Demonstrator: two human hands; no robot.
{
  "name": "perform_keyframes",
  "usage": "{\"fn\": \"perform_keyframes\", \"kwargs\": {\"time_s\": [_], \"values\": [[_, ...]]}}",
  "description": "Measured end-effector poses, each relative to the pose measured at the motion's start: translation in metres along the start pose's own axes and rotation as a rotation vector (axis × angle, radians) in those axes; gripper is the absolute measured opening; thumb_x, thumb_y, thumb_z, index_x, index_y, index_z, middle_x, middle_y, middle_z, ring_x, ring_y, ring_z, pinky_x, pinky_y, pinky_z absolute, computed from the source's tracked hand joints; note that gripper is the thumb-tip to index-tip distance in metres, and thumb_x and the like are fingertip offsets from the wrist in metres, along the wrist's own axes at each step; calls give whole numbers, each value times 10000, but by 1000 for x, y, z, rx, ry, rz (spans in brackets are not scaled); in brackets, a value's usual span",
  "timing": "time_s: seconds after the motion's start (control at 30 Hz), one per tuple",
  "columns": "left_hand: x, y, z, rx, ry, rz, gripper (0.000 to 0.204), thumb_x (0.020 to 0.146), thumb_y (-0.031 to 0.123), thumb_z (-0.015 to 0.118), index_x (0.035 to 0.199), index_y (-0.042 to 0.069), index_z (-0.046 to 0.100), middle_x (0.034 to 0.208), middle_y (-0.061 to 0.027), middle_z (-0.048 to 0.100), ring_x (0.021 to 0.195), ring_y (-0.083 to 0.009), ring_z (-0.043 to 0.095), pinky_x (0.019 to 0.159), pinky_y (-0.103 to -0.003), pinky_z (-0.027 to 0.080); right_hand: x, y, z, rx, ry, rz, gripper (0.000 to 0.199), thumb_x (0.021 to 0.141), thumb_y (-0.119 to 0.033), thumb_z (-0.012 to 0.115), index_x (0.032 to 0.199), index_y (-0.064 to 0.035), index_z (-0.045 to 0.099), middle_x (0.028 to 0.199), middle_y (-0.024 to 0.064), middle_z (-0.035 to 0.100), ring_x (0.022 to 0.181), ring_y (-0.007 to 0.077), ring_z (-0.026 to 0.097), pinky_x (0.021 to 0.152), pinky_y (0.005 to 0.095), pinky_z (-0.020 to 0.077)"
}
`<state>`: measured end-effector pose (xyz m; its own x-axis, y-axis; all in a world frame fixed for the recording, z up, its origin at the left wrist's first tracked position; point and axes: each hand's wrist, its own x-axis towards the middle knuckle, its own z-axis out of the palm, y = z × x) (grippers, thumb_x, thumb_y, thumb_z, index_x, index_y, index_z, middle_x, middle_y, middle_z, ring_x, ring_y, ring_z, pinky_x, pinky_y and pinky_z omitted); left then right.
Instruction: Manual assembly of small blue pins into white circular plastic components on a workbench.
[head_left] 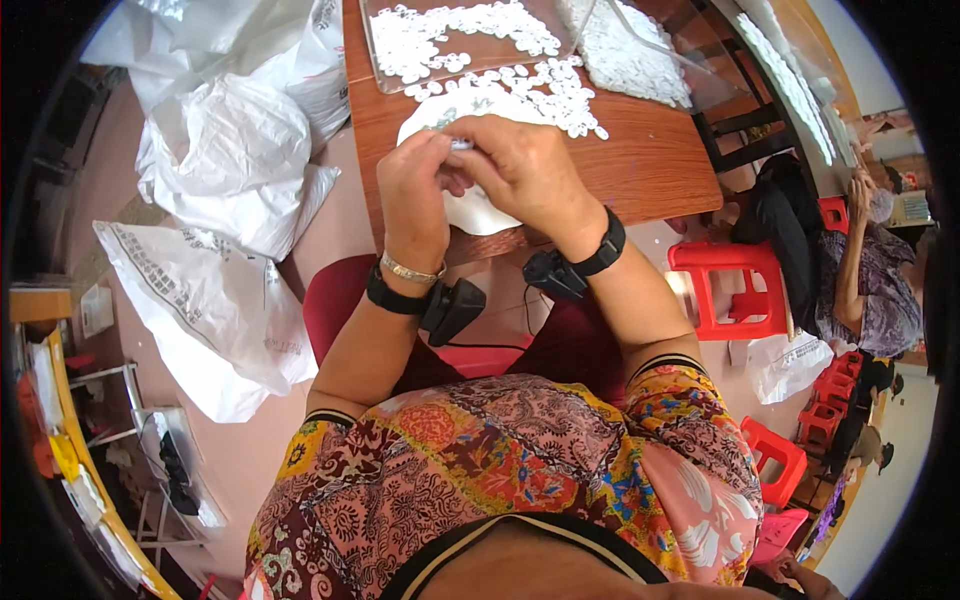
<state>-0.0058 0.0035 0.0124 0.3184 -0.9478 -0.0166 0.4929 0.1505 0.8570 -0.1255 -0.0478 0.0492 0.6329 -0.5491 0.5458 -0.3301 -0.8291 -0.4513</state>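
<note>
- Pinching a small white plastic piece (461,145) between them, the left hand (413,195) and right hand (525,170) meet fingertip to fingertip, both closed on it.
- Below the hands lies a white sheet (480,212) on the wooden table (650,160).
- Loose white pieces (540,95) lie scattered just beyond, beside a clear tray (470,40).

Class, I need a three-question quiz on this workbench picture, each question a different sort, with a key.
1. True or false: both hands meet over the wooden table.
2. What colour are the small parts heaped on the table? A black B white C green
3. What does each wrist wear?

Key
1. True.
2. B.
3. A black strap carrying a small black device; the left hand also has a thin bracelet.
</note>
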Motion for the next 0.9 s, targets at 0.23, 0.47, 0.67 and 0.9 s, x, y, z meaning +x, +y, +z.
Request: {"fn": "perform_keyframes", "kwargs": {"time_s": [0.23,0.47,0.67,0.9], "values": [[5,0,0,7,-28,4,250,867,144,466,756,-33,604,656,-68,586,548,-110,523,518,-220,407,0,0,-4,80,20,88,142,804,-119,663,908,-24,660,788,110,668,653,199,651,588,281,508],[14,16,-17,-48,-38,73,246,898,166,456,932,-42,581,748,-93,620,660,-129,565,617,-230,432,66,67,-116,-309,418,99,212,820,-120,615,983,16,613,823,168,640,738,250,627,626,312,472],[20,18,-28,-53,-31,98,247,915,178,435,954,-26,568,776,-93,620,683,-137,575,634,-234,442,77,124,-130,-671,466,27,300,817,-161,625,1075,-9,617,846,158,663,801,324,642,705,367,499],[19,16,-25,-49,-70,74,252,918,188,435,939,-22,573,774,-90,620,682,-138,574,629,-235,441,23,141,-29,-248,-200,432,168,775,-184,670,912,-93,703,758,90,677,674,181,633,643,311,494]]}}
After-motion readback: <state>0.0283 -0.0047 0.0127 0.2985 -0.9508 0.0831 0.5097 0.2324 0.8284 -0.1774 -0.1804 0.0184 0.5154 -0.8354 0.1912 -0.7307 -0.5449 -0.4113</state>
